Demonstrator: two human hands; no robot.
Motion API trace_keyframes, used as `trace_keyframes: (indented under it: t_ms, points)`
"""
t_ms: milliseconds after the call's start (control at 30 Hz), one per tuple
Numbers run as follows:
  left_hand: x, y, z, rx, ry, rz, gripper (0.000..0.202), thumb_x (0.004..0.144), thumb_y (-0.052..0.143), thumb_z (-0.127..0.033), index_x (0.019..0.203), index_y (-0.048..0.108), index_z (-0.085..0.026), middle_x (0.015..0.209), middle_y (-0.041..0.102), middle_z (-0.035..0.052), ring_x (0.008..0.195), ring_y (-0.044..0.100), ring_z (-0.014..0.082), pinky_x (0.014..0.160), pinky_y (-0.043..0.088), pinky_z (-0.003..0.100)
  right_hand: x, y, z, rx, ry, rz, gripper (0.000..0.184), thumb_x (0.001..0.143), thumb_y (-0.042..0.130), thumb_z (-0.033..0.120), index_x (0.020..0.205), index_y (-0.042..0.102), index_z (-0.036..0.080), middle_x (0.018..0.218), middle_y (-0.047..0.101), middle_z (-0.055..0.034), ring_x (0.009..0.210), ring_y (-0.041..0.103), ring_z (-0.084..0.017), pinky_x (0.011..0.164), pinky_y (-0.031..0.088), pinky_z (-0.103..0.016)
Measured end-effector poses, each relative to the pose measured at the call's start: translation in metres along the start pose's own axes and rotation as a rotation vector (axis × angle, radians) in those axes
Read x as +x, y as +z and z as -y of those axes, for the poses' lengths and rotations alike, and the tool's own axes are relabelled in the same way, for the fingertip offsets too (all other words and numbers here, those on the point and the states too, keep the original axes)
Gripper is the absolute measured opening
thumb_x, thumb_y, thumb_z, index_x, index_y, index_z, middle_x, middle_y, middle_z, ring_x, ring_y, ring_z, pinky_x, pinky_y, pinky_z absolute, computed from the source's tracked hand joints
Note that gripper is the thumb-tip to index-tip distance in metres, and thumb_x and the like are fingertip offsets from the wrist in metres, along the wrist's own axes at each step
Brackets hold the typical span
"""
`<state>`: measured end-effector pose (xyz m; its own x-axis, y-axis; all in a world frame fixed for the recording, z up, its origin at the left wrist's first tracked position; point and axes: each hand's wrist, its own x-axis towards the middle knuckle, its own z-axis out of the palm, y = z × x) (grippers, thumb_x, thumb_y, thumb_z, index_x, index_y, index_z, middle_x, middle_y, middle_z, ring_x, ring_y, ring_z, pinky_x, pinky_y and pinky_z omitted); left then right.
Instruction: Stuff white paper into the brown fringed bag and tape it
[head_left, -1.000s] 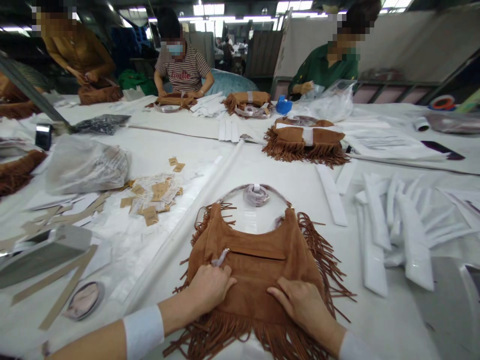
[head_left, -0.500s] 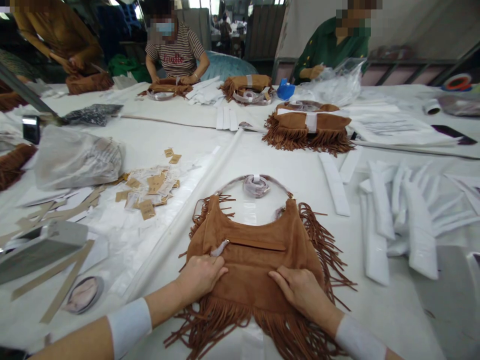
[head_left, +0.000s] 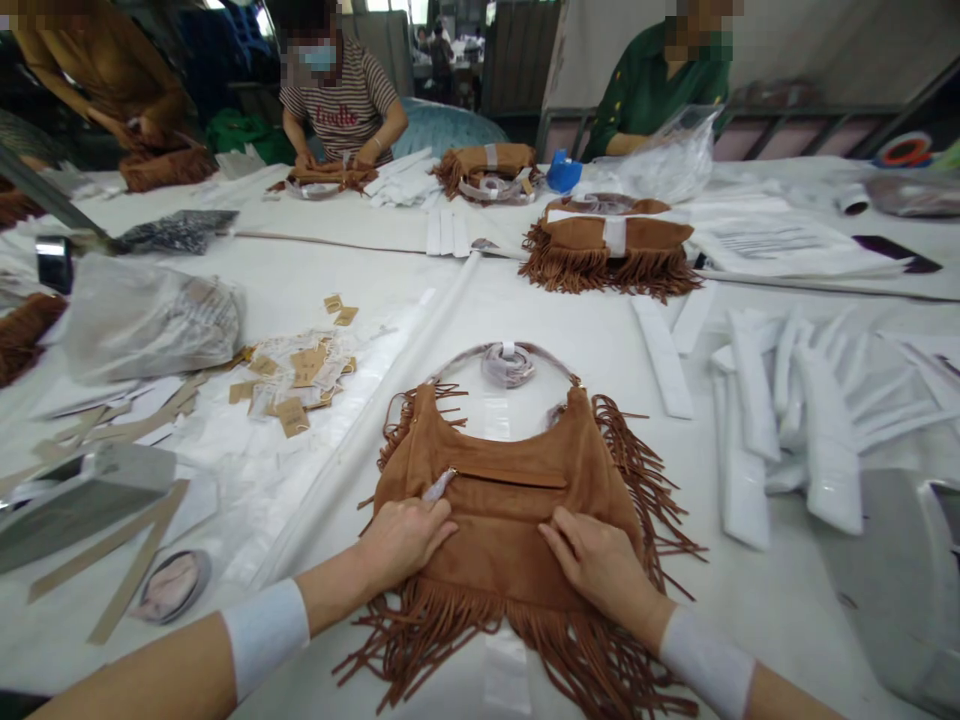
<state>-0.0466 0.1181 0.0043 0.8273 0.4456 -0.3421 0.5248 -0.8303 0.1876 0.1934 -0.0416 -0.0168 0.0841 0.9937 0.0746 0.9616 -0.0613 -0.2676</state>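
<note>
A brown suede handbag (head_left: 510, 550) with long fringe lies flat in front of me, its wrapped strap arched away from me. My left hand (head_left: 405, 540) rests on the bag's left side with curled fingers, pinching the suede just below the wrapped zip pull (head_left: 438, 486). On the right side, my right hand (head_left: 600, 560) has its thumb and bent fingers closed on the suede below the zip's right end. The fingertips of both hands are partly hidden. Inside the strap's arch sits a coiled, wrapped strap (head_left: 507, 366).
Tan hang tags (head_left: 306, 366) lie in a pile at left, near a clear plastic bag (head_left: 154, 320) and a tape roll (head_left: 171, 588). White wrapped strips (head_left: 829, 440) are heaped at right. Another fringed bag (head_left: 611, 245) stands farther back. Several co-workers are across the table.
My right hand has shifted slightly up the bag and its fingers are more bent. My left hand stays nearly in place. The camera view has shifted slightly.
</note>
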Motion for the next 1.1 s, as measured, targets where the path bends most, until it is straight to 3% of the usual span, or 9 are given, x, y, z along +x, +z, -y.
trace_keyframes:
  t_ms: [100,200,300,400,533,700,800,967,1100]
  points:
    - [-0.003,-0.002,0.001,-0.016,0.026,-0.073,0.02,0.097,0.039,-0.032,0.107,0.052,-0.021,0.109,0.058,0.0086,0.096,0.059,0.0213,0.079,0.052,0.032,0.002,-0.004,0.005,-0.129,-0.121,-0.007,0.026,0.098,0.035,0.024,0.078,0.051,0.02,0.077,0.058,-0.0046,0.074,0.051,-0.018,0.068,0.035,-0.03]
    - [-0.003,-0.005,-0.003,0.071,0.133,-0.145,0.029,0.095,0.039,-0.02,0.122,0.05,-0.025,0.125,0.051,0.0114,0.104,0.054,0.0237,0.088,0.048,0.039,0.004,-0.003,0.005,-0.21,-0.173,0.024,0.022,0.095,0.035,0.015,0.082,0.052,0.02,0.082,0.056,-0.0054,0.078,0.047,-0.02,0.073,0.034,-0.034]
    - [0.002,-0.007,-0.014,0.146,0.403,-0.162,0.034,0.095,0.038,-0.016,0.126,0.049,-0.025,0.141,0.042,0.0125,0.111,0.05,0.0253,0.093,0.043,0.041,0.003,0.002,0.001,-0.205,-0.191,0.048,0.019,0.093,0.037,0.012,0.087,0.052,0.02,0.085,0.056,-0.0053,0.079,0.047,-0.02,0.076,0.035,-0.034]
    - [0.015,-0.006,-0.03,0.114,0.612,-0.139,0.024,0.095,0.039,-0.014,0.111,0.056,-0.015,0.135,0.049,0.0135,0.112,0.051,0.0229,0.093,0.043,0.033,0.002,0.007,-0.002,-0.158,-0.206,0.041,0.019,0.092,0.037,0.009,0.087,0.051,0.02,0.084,0.055,-0.0049,0.079,0.048,-0.02,0.076,0.037,-0.033]
    - [0.031,-0.005,-0.043,0.064,0.569,-0.128,0.022,0.096,0.036,-0.013,0.104,0.057,-0.013,0.125,0.055,0.014,0.108,0.053,0.0201,0.092,0.042,0.028,0.006,0.006,-0.006,-0.092,-0.22,0.055,0.021,0.093,0.034,0.01,0.085,0.049,0.02,0.081,0.054,-0.0035,0.075,0.049,-0.018,0.07,0.038,-0.031]
    - [0.035,-0.009,-0.041,0.08,0.708,-0.124,0.034,0.099,0.033,-0.035,0.125,0.048,-0.021,0.14,0.045,0.011,0.121,0.046,0.0229,0.099,0.037,0.033,0.018,-0.005,-0.016,0.079,-0.264,0.143,0.024,0.098,0.028,0.018,0.086,0.049,0.02,0.081,0.055,-0.0031,0.072,0.052,-0.016,0.069,0.041,-0.029]
    - [0.037,-0.008,-0.039,0.075,0.761,-0.164,0.04,0.099,0.032,-0.04,0.13,0.046,-0.02,0.142,0.045,0.0102,0.128,0.041,0.0233,0.101,0.034,0.035,0.022,-0.009,-0.025,0.205,-0.262,0.218,0.025,0.099,0.028,0.022,0.085,0.049,0.021,0.079,0.057,-0.0024,0.07,0.054,-0.015,0.068,0.042,-0.029]
    - [0.044,0.004,-0.04,0.027,0.779,-0.256,0.042,0.098,0.034,-0.038,0.133,0.046,-0.019,0.143,0.047,0.0073,0.13,0.04,0.0228,0.1,0.034,0.038,0.023,-0.006,-0.031,0.462,-0.095,0.141,0.024,0.098,0.029,0.028,0.091,0.051,0.021,0.078,0.059,-0.0023,0.071,0.058,-0.016,0.068,0.044,-0.03]
    - [0.044,0.011,-0.042,-0.008,0.755,-0.239,0.044,0.097,0.036,-0.037,0.138,0.042,-0.021,0.147,0.043,0.0051,0.132,0.038,0.0222,0.101,0.031,0.04,0.032,-0.008,-0.031,0.881,0.316,-0.072,0.024,0.095,0.037,0.044,0.1,0.048,0.023,0.06,0.054,0.0049,0.047,0.051,-0.013,0.047,0.039,-0.026]
